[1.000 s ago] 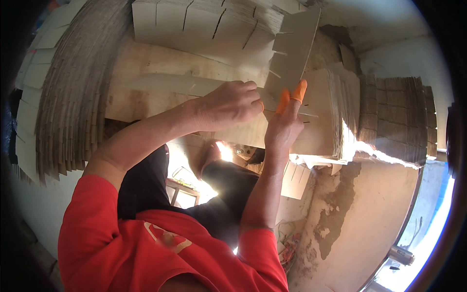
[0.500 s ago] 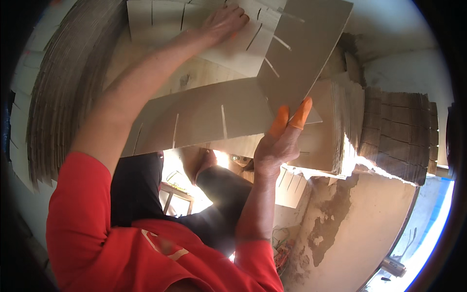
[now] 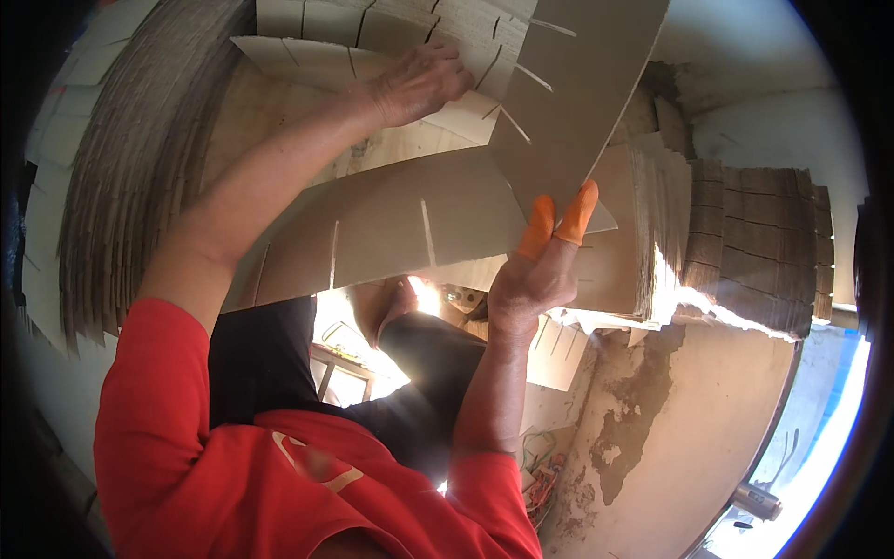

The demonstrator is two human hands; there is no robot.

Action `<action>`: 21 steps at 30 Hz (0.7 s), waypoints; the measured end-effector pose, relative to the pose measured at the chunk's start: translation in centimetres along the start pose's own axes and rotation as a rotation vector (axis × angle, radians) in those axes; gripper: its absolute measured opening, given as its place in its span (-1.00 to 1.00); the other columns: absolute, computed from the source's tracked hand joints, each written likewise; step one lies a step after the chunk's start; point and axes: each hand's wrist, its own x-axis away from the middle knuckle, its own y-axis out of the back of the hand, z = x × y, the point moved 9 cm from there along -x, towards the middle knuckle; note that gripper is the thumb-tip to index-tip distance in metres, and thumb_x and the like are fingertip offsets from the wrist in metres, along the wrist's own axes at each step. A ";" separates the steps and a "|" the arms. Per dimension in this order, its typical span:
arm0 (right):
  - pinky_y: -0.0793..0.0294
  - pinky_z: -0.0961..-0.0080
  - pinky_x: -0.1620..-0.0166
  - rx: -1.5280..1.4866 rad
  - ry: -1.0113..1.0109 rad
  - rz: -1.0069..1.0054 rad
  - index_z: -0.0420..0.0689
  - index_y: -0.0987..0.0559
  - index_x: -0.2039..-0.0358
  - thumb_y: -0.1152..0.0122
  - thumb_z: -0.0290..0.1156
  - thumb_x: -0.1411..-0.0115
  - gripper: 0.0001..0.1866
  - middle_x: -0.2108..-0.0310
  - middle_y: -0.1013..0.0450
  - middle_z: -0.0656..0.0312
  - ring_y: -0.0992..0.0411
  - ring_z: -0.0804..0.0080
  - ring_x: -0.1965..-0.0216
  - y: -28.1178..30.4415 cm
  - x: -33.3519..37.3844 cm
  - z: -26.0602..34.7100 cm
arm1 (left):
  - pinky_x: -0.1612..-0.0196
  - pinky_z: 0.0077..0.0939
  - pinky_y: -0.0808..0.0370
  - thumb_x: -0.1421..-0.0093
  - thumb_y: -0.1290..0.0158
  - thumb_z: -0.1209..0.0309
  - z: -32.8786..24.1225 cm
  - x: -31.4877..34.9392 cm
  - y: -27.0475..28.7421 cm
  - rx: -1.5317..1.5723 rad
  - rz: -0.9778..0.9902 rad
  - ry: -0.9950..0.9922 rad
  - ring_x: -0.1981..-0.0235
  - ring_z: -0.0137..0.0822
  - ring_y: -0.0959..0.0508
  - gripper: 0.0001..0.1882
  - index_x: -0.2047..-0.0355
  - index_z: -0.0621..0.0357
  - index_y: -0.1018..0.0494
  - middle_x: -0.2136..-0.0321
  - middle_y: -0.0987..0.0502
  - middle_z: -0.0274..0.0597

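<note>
Grey cardboard forms two panels meeting at an angle: a long panel slanting over the lap and a tall panel rising beyond it, each with pale slits along an edge. The right hand, orange covers on two digits, grasps them close to where they meet. The left hand seems to pinch a third sheet, tilted before the far stack, though its fingertips are hidden. A pale curved print marks the red shirt. The long panel's near edge overhangs the dark trousers; a wedge of pale board opens between it and the third sheet.
</note>
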 end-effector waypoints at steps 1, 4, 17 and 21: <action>-0.51 0.60 0.09 -0.010 -0.004 -0.019 -0.35 -0.23 -0.17 -0.01 -0.68 -0.21 -0.51 -0.13 -0.28 -0.04 -0.48 0.32 0.06 0.3 0.0 0.1 | 0.19 -0.42 -0.36 0.09 -0.07 0.55 0.1 0.0 0.0 -0.028 -0.013 -0.013 0.38 -0.28 -0.43 -0.92 0.55 0.13 -0.40 0.58 -0.42 -0.28; -0.53 0.59 0.11 0.001 -0.016 -0.057 -0.36 -0.24 -0.16 -0.01 -0.66 -0.22 -0.52 -0.14 -0.27 -0.06 -0.48 0.31 0.07 1.4 0.3 0.0 | 0.17 -0.43 -0.35 0.06 -0.03 0.55 0.6 -0.8 0.3 -0.094 -0.080 -0.051 0.37 -0.29 -0.41 -0.94 0.54 0.12 -0.40 0.59 -0.41 -0.29; -0.52 0.60 0.17 -0.005 -0.025 -0.018 -0.36 -0.24 -0.16 -0.02 -0.67 -0.20 -0.51 -0.12 -0.30 -0.05 -0.50 0.31 0.11 0.8 0.7 -0.4 | 0.14 -0.33 -0.39 -0.03 0.05 0.58 3.6 -1.3 -2.5 0.035 0.202 0.182 0.34 -0.17 -0.48 -0.77 0.28 0.08 -0.43 0.56 -0.47 -0.25; -0.51 0.63 0.12 0.005 -0.030 0.013 -0.35 -0.22 -0.18 0.00 -0.69 -0.21 -0.50 -0.13 -0.29 -0.02 -0.48 0.38 0.08 0.5 0.7 -0.4 | 0.24 -0.29 -0.43 0.00 0.02 0.56 2.0 -0.3 -1.5 -0.055 0.201 0.138 0.36 -0.20 -0.49 -0.86 0.42 0.06 -0.47 0.59 -0.47 -0.26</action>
